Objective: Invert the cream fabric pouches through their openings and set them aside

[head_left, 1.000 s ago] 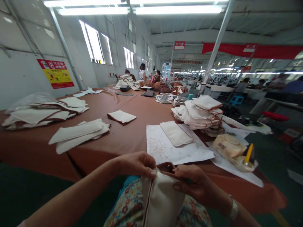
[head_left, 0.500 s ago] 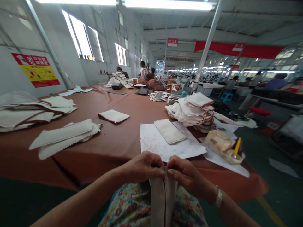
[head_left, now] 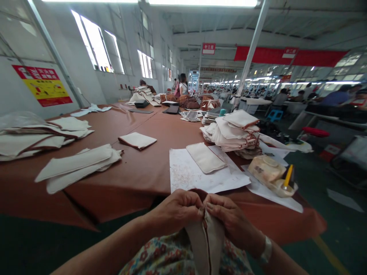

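Observation:
Between my hands hangs a cream fabric piece [head_left: 200, 244] with a dark brown seam down its middle, lying over my flowered clothing. My left hand [head_left: 179, 206] pinches its upper end from the left. From the right, my right hand [head_left: 226, 214] pinches the same end, fingertips close to the left ones. A brown edge of the piece shows just beyond the fingers. Past them, on the brown-covered table [head_left: 143, 168], a cream rectangular piece [head_left: 205, 157] lies on a white paper sheet [head_left: 183, 172] strewn with small specks.
A tall stack of cream pieces [head_left: 236, 131] stands at the right, near a plastic container [head_left: 266, 168] and a yellow-handled tool [head_left: 288, 176]. More cream pieces [head_left: 80, 164] lie at the left, and a single folded one [head_left: 137, 140] at mid-table. People are in the background.
Both hands have shifted slightly down and right with the fabric, which now tilts more. A brown edge has come into view beyond the fingers. People in the background have moved.

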Tool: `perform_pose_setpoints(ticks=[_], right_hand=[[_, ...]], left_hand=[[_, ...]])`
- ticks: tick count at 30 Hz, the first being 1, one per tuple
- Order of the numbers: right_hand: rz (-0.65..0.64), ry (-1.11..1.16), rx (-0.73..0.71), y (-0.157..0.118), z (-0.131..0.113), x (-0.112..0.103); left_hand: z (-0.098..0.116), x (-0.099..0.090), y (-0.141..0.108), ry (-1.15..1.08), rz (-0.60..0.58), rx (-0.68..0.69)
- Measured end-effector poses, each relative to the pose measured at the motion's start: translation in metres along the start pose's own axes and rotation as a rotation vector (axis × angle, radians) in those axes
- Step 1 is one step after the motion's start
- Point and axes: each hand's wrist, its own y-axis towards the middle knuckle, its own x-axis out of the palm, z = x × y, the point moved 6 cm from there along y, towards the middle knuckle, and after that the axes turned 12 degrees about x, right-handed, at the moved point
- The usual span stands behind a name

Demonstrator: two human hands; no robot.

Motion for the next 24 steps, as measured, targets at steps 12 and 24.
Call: perform_pose_setpoints(ticks=[12,24], right_hand=[[0.01,-0.04,0.001,-0.011,-0.009,0.003],[0.134,-0.03,0.04,-0.012,-0.003,0.006]], left_hand=[[-0.009,0.003,-0.004,-0.004,0.083,-0.04],[-0.004,0.001,0.001,0.217,0.04,-0.06]])
